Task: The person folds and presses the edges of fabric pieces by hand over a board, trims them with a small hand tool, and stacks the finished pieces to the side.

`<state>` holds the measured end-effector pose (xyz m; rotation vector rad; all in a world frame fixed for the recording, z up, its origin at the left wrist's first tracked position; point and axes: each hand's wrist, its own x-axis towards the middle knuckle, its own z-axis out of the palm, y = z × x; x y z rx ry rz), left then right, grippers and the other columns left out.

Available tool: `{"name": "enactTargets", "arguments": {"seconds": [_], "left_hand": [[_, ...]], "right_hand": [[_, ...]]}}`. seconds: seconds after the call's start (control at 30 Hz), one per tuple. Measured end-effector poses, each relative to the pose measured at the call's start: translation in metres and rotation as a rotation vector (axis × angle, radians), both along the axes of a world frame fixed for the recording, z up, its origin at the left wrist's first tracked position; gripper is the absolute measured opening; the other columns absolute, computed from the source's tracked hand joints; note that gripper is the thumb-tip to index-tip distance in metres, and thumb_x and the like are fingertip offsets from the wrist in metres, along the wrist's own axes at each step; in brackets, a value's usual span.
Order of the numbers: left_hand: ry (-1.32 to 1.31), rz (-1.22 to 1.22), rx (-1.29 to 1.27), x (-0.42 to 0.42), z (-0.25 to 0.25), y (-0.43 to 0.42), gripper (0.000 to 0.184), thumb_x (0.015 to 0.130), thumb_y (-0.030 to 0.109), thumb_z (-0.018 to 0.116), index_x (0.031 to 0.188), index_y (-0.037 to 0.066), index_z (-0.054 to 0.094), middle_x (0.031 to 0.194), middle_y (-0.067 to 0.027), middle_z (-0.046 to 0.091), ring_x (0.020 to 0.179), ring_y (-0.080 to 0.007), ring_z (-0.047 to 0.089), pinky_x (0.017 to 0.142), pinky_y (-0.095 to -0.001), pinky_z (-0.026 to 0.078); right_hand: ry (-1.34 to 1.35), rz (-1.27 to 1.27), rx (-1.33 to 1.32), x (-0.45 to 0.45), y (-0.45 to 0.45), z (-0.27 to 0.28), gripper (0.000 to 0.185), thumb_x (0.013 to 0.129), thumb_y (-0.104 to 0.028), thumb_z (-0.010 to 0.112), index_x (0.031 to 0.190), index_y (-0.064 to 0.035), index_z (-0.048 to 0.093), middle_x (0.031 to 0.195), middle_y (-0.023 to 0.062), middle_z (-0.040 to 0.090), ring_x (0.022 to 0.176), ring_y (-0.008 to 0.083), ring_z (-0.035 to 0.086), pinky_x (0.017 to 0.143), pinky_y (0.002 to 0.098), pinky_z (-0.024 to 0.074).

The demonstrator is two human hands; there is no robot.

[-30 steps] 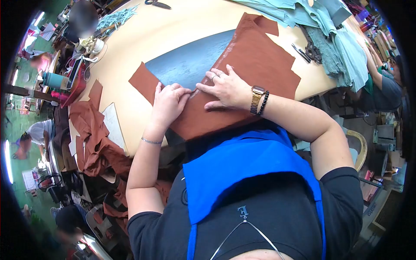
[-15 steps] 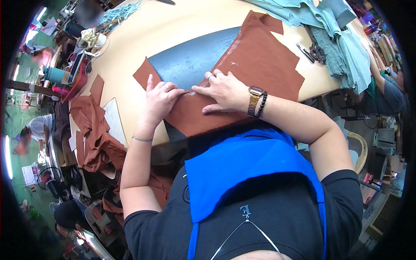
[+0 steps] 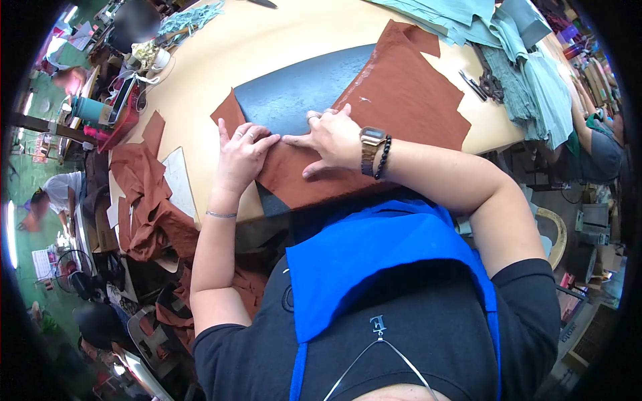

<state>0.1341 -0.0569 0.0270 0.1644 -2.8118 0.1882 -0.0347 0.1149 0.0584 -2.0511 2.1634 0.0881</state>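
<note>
A reddish-brown leather piece lies partly over a dark grey board on the table. Its inner edge carries a whitish streak. My left hand is at the near left part of that edge, its fingers bent and closed on the leather; the thumb side is partly hidden. Just to its right, my right hand rests on the leather with fingers spread and index finger pointing at the left fingertips. A narrow end of brown leather sticks out past the board's left side.
Crumpled brown leather and a white sheet lie at the table's left. Light blue-green leather is heaped at the far right, near a dark slim tool. Other people work to the left and right.
Both hands have shifted slightly left along the leather edge, the right hand more clearly. The leather piece and board stay about where they were.
</note>
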Motion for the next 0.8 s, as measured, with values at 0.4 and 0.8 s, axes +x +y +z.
{"name": "enactTargets", "arguments": {"seconds": [0.4,0.8], "left_hand": [[0.109,0.675,0.689,0.060,-0.022,0.048,0.062,0.082,0.049,0.077,0.118,-0.001,0.065,0.101,-0.0158,0.066,0.092,-0.0271,0.065,0.085,-0.0388,0.051],[1.526,0.774,1.641,0.213,0.049,0.011,0.055,0.101,0.045,0.043,0.134,0.003,0.057,0.137,-0.0130,0.060,0.127,-0.0299,0.056,0.109,-0.0444,0.043]], "right_hand": [[-2.296,1.005,0.120,0.093,0.054,0.137,0.055,0.097,-0.044,0.057,0.126,0.0030,0.060,0.119,0.0196,0.064,0.110,0.0330,0.061,0.099,0.0434,0.0441],[-2.506,1.300,-0.149,0.128,0.064,0.152,0.079,0.089,-0.061,0.054,0.125,0.0089,0.056,0.120,0.0217,0.062,0.111,0.0348,0.059,0.101,0.0490,0.0384]]}}
